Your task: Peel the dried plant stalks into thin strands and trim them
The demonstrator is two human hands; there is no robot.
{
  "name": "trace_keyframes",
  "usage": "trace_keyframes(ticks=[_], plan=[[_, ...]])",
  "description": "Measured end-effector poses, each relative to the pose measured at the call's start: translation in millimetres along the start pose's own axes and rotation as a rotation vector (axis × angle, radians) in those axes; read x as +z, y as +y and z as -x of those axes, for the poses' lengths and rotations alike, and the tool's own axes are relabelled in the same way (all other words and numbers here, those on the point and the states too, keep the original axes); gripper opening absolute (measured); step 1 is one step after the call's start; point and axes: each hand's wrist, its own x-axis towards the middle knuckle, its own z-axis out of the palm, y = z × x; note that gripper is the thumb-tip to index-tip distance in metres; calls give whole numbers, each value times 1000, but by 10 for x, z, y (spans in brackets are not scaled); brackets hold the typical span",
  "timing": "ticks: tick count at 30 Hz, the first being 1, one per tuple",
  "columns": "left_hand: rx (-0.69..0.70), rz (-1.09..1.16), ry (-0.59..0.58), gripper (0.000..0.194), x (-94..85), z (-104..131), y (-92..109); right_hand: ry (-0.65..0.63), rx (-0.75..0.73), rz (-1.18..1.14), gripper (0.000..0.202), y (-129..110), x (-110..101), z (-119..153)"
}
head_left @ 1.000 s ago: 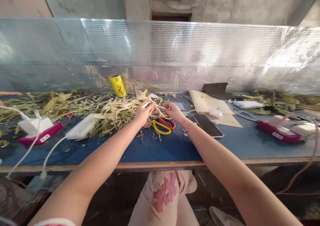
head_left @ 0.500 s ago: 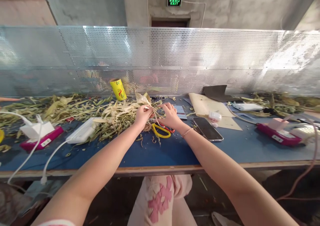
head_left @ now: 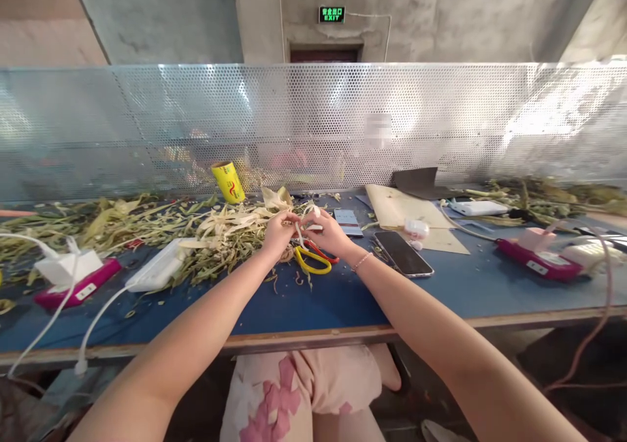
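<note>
My left hand is closed, its fingertips pinching a pale dried leaf strip that looks like corn husk. My right hand meets it from the other side, thumb and forefinger closed on the same strip close to the left fingertips. A pale piece also shows above the right fingers. Just below the hands, scissors with yellow and red handles lie on the blue table; their blades are hidden. A heap of dried leaves and stalks spreads left of and behind my hands.
A yellow tube stands at the back. To the right lie a phone, a white earbud case and beige sheets. Magenta power strips with cables sit at both sides. A perforated metal screen borders the table.
The fingers of my right hand have closed in toward my left hand, and the pale strip now runs between both. The camera view has shifted slightly.
</note>
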Motion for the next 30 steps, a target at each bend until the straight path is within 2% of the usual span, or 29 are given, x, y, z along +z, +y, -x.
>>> trace_keyframes(ticks=[4,6,12,18,20,24,27,30], plan=[[-2,58,-10,12,18,24,15,-171,-71,24,11,-56,26,17],[-27,69,-3,12,25,28,21,-155,-70,50,14,-67,25,23],[-165,204,-14,8,28,26,38,-65,121,51,26,2,28,27],[-227,297,-21,10,36,23,83,-41,187,-81,17,12,33,13],[-207,299,-50,11,37,19,79,-14,199,-73,22,0,10,10],[-65,217,-144,8,23,19,48,-34,142,2,38,-17,-36,14],[59,71,-259,7,5,25,35,-73,81,106,36,-37,-47,23],[85,-33,-284,4,2,17,4,-112,26,139,35,-53,-53,35]])
